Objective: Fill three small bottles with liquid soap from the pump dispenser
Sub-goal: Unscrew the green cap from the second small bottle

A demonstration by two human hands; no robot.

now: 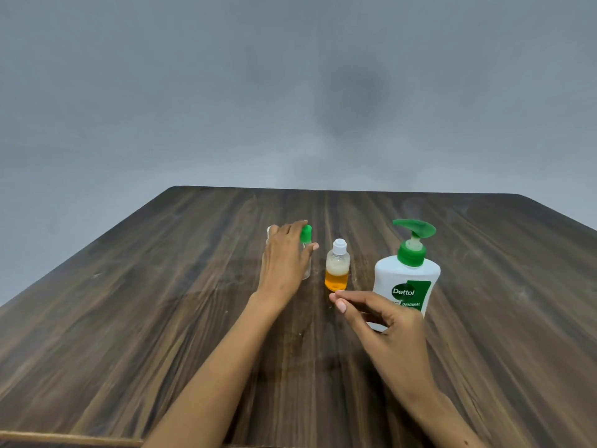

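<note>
A white pump dispenser (407, 279) with a green pump head stands at the right of the wooden table (161, 302). Left of it stands a small clear bottle (337, 266) with a white cap, partly filled with orange soap. My left hand (284, 257) reaches over a small clear bottle with a green cap (306, 236), fingers around it; most of that bottle is hidden. A bit of white (268, 232) shows behind the hand, perhaps a third bottle. My right hand (381, 321) hovers in front of the dispenser, fingers loosely curled, holding nothing.
A grey wall stands behind the table's far edge. The table's near edge (64, 436) shows at the bottom left.
</note>
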